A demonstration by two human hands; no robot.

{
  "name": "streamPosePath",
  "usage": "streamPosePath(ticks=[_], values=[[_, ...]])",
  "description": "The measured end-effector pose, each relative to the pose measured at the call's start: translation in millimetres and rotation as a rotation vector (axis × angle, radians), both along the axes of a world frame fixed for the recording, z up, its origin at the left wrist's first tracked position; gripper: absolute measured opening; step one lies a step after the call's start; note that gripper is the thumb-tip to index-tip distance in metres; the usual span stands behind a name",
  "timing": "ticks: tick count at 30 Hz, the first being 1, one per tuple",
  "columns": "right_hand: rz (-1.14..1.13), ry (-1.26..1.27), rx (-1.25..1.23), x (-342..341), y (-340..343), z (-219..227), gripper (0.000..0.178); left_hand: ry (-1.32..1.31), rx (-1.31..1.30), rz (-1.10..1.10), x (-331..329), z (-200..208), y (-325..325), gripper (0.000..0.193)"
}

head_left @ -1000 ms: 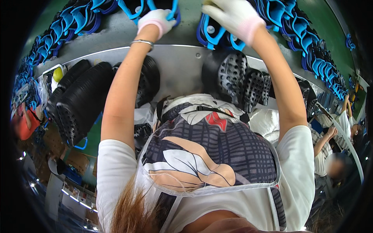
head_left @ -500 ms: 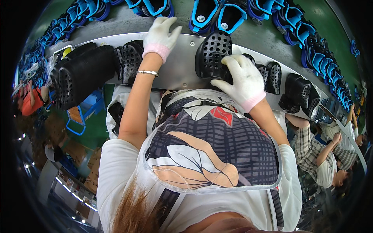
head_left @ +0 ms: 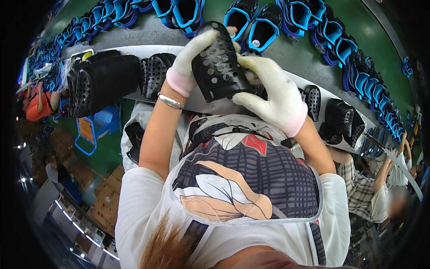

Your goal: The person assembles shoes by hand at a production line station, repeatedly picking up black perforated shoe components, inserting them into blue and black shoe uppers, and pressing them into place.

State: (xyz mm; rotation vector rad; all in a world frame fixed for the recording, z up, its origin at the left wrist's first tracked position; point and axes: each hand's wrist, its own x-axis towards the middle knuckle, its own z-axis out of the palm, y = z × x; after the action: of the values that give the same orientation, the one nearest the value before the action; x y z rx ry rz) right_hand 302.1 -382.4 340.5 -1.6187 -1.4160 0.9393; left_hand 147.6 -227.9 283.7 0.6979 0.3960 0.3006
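Observation:
A black plastic shoe insert (head_left: 218, 67), rounded at one end and dotted with round holes, is lifted and tilted in front of me above the metal ledge. My left hand (head_left: 188, 58), in a white glove with a pink cuff, wraps round its left side, the fingers partly hidden behind it. On its right edge, my right hand (head_left: 275, 92), gloved alike, closes with curled fingers and thumb. Part of the grip is hidden, and dark plastic shows between thumb and fingers. Just beyond stand two black shoes with bright blue linings (head_left: 262, 33).
Long rows of blue-lined shoes (head_left: 183, 15) curve along the grey bench. More black inserts lie on the ledge: a large stack (head_left: 107, 83) at left, others (head_left: 342, 119) at right. A blue trolley (head_left: 98, 125) stands lower left. People (head_left: 376, 188) work at right.
The shoe insert has risen off the ledge and moved left, turning as it went. My left hand has come down and right to take hold of it, and my right hand has stayed with it.

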Motion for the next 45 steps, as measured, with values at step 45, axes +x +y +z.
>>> streamPosePath(ticks=[45], values=[[-0.068,-0.872,-0.671,67,237,-133,0.042,0.940,1.428,-0.290,106,-121,80,0.023]])
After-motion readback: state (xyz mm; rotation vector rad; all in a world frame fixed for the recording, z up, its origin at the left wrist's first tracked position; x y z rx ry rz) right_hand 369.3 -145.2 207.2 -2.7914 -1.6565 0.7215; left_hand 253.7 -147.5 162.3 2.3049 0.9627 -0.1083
